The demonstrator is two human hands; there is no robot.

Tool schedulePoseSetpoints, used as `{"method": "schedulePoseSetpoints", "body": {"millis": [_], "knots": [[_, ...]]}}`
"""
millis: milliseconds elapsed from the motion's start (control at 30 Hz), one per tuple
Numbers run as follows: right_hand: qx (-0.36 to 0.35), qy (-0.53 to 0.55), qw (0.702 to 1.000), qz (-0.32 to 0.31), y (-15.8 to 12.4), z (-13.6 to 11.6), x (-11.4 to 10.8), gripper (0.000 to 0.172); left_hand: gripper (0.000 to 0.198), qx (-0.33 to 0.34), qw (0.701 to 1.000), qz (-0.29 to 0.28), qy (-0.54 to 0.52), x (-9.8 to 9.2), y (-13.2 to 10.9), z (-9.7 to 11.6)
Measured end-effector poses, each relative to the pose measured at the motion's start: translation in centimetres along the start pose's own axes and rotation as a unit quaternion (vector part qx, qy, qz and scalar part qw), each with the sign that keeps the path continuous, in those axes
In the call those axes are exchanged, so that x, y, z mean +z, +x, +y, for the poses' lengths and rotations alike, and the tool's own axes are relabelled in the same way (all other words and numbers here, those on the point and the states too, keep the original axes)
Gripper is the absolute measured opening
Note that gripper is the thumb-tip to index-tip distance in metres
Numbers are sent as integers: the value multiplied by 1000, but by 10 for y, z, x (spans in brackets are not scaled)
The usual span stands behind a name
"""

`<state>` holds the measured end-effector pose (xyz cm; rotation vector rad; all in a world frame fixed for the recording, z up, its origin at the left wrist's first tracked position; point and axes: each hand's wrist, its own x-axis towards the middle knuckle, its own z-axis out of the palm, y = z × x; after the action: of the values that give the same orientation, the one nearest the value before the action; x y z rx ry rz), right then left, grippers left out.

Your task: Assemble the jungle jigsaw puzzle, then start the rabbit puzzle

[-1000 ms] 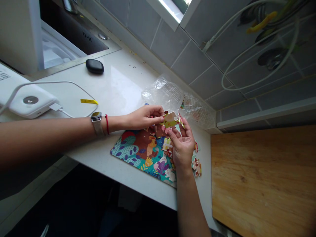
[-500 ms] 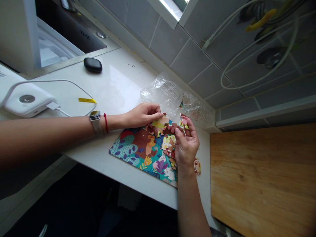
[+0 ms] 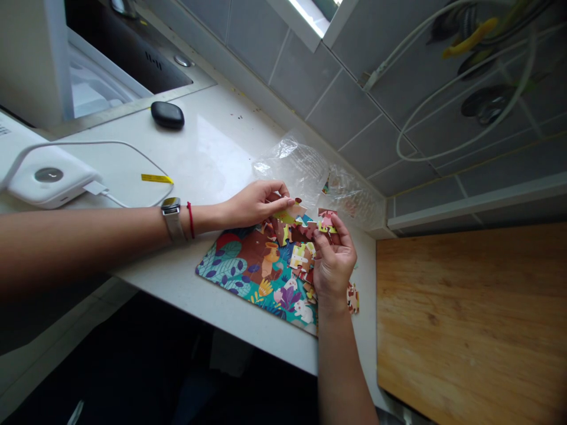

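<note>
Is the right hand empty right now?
No, the right hand pinches a puzzle piece in its fingertips over the puzzle board, and the left hand holds a second piece.

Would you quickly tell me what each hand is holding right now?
Left hand: closed on a yellowish puzzle piece.
Right hand: closed on a pinkish puzzle piece.

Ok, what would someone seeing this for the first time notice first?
The bright jigsaw puzzle at the near edge of the counter stands out. Over it the left hand pinches a loose piece and the right hand holds a second piece. A crumpled clear bag lies behind them.
</note>
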<state>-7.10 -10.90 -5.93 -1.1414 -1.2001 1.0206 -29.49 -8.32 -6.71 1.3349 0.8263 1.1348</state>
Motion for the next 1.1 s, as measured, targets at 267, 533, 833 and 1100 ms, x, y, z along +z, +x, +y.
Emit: {"method": "schedulePoseSetpoints", "body": {"millis": [267, 533, 833, 1100], "knots": [[4, 23, 999, 27, 1, -3, 1, 55, 42, -43, 995, -49, -78, -1, 0, -5], [16, 39, 999, 21, 2, -4, 1, 55, 44, -79, 986, -43, -142, -1, 1, -1], [35, 25, 999, 9, -3, 2, 5, 57, 39, -94, 982, -114, -119, 7, -5, 0], [-52, -65, 996, 36, -10, -1, 10, 41, 35, -85, 986, -97, -106, 9, -5, 1]]}}
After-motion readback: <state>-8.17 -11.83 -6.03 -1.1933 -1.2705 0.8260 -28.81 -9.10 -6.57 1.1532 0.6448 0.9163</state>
